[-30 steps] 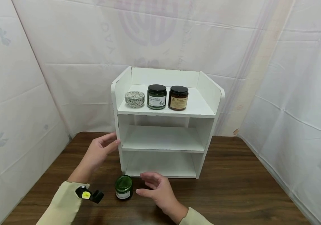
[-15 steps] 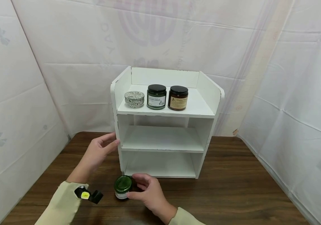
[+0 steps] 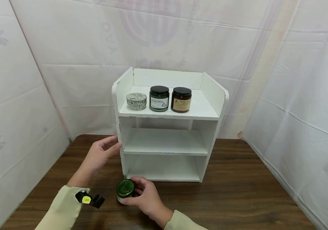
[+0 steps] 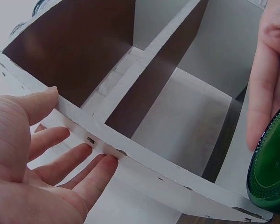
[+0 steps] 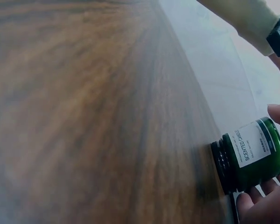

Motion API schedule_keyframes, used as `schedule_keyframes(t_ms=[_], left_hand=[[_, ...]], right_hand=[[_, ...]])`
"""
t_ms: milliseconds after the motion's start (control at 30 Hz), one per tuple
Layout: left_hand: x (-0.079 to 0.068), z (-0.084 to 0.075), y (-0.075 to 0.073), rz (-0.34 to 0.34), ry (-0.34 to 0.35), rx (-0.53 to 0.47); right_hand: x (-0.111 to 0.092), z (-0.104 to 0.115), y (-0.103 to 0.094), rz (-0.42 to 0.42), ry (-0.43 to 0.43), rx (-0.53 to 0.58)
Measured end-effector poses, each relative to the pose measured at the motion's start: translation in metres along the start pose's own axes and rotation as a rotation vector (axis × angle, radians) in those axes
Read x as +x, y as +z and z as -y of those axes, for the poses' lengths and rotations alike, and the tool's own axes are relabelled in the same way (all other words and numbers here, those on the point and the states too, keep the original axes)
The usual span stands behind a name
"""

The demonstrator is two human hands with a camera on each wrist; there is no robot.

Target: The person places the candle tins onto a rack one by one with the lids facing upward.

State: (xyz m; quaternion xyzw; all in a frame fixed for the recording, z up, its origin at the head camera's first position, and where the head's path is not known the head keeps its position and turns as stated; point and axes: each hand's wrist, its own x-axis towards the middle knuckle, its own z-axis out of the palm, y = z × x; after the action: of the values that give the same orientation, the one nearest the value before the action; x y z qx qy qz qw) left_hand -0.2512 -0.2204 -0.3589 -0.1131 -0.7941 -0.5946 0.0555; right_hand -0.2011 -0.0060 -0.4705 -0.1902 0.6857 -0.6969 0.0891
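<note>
A green glass scented candle jar (image 3: 125,187) stands upside down on the wooden table, its base facing up. In the right wrist view its black lid (image 5: 222,165) is against the table side, and the white label (image 5: 253,144) reads inverted. My right hand (image 3: 148,198) grips the jar from the right, thumb at the front and fingers behind. My left hand (image 3: 99,156) rests against the left side of the white shelf unit (image 3: 165,153). In the left wrist view its thumb (image 4: 44,100) touches the front edge, with relaxed fingertips against the outer panel.
On the top shelf stand a patterned round tin (image 3: 136,101), a green candle jar (image 3: 159,99) with black lid and an amber candle jar (image 3: 181,100). The wooden table (image 3: 238,191) extends around the shelf. White sheeting (image 3: 296,80) hangs behind and at both sides.
My right hand has moved left to the upside-down candle jar and closed its thumb and fingers around it. The left hand has stayed against the shelf.
</note>
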Motion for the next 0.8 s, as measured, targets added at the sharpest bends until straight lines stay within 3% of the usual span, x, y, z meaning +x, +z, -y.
schedule_keyframes(t_ms=[800], left_hand=[[0.0, 0.003, -0.001, 0.006, 0.012, 0.017]], right_hand=[[0.008, -0.004, 0.015, -0.047, 0.054, -0.129]])
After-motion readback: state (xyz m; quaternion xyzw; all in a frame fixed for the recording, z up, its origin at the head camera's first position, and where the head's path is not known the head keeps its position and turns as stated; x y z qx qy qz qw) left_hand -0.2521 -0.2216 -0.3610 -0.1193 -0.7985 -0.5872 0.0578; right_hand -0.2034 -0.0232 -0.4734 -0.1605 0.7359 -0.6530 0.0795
